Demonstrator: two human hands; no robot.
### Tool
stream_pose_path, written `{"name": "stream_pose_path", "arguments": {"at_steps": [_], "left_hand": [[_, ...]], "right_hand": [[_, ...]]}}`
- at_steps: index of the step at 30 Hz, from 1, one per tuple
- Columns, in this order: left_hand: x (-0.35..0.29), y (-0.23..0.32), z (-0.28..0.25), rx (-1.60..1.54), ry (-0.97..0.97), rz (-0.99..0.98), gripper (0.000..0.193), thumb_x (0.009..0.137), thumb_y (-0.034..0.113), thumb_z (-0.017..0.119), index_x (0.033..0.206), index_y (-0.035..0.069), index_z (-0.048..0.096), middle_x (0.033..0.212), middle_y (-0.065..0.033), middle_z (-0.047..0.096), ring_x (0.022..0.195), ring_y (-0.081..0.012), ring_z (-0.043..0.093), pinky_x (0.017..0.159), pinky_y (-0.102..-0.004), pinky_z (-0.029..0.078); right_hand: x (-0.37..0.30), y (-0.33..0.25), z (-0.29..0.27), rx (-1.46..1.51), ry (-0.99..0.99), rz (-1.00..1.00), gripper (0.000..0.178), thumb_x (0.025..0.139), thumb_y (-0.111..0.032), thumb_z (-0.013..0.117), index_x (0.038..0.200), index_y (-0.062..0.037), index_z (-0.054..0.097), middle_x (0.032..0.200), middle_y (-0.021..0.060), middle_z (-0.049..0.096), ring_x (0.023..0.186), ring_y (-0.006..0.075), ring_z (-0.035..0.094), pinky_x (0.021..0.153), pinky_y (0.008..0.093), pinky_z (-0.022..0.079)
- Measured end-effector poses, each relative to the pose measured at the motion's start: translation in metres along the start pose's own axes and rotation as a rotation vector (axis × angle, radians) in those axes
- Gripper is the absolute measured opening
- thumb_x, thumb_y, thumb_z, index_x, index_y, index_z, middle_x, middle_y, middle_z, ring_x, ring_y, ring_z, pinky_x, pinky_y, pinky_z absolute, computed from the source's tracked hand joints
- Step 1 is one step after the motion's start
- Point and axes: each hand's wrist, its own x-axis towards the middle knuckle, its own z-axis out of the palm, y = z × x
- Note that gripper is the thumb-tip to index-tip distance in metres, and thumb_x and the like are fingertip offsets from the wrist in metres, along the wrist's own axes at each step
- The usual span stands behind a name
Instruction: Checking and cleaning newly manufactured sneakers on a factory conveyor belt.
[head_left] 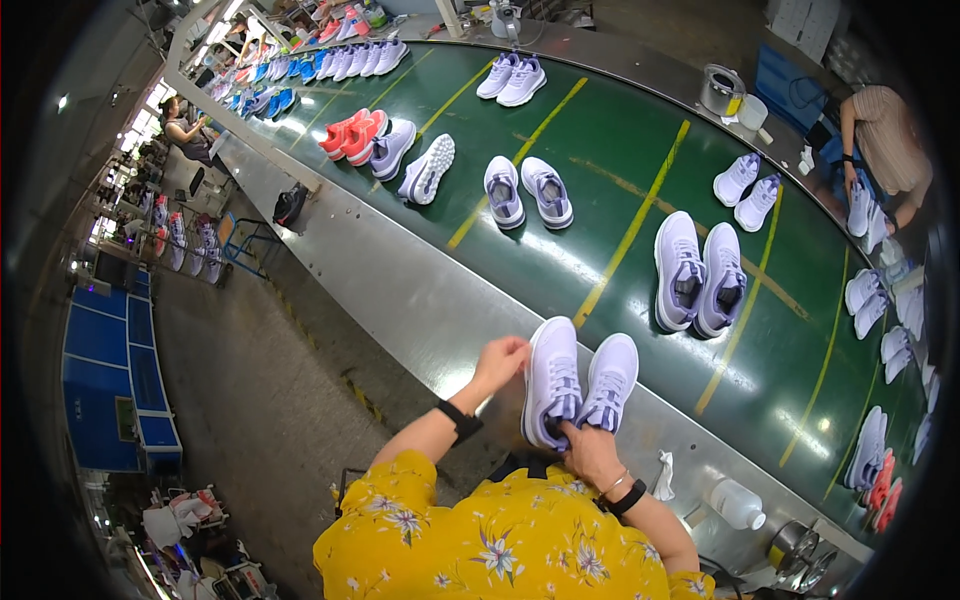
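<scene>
A pair of pale lavender sneakers [553,375] with purple linings is held up over the steel edge of the line, toes pointing away from me. My right hand [594,456] grips them at the heels, its fingers reaching into the collar openings. Beside the left sneaker's toe is my left hand [500,364], its fingers curled together; whether anything small is pinched in them cannot be made out. Just beyond, a second lavender pair [702,275] stands on the green belt [600,195].
Further pairs ride the belt, among them coral sneakers [355,135]. A clear bottle [737,503] lies on the steel ledge [430,280] to my right, near a crumpled white scrap [664,474] and a metal pot [792,545]. Across the belt, a co-worker [885,140] handles shoes.
</scene>
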Motion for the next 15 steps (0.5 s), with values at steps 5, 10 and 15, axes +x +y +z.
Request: {"name": "stream_pose_path", "arguments": {"at_steps": [5,10,15], "left_hand": [[0.114,0.069,-0.023,0.725,0.415,0.439,0.072,0.078,0.016,0.074,0.144,0.019,0.046,0.128,-0.0219,0.053,0.123,-0.0380,0.049,0.101,-0.0508,0.041],[0.197,0.132,-0.021,1.007,0.403,0.291,0.095,0.076,0.029,0.082,0.153,0.044,0.028,0.157,-0.0263,0.026,0.149,-0.0452,0.018,0.108,-0.0732,0.022],[0.235,0.127,-0.018,1.018,0.194,0.114,0.087,0.068,0.049,0.088,0.145,0.041,0.046,0.150,-0.0300,0.035,0.145,-0.0455,0.021,0.101,-0.0693,0.039]], "right_hand": [[0.003,0.011,-0.030,0.184,0.010,-0.013,0.030,0.080,-0.026,0.074,0.105,-0.0124,0.067,0.072,0.0152,0.065,0.069,0.0340,0.066,0.062,0.0446,0.053],[0.016,0.014,-0.090,0.380,0.117,0.051,0.047,0.081,-0.050,0.078,0.102,-0.0097,0.069,0.068,0.0163,0.067,0.067,0.0369,0.068,0.063,0.0452,0.054],[0.030,0.028,-0.111,0.458,0.112,0.131,0.057,0.081,-0.053,0.077,0.111,-0.0048,0.069,0.069,0.0204,0.066,0.068,0.0408,0.068,0.063,0.0446,0.053]]}}
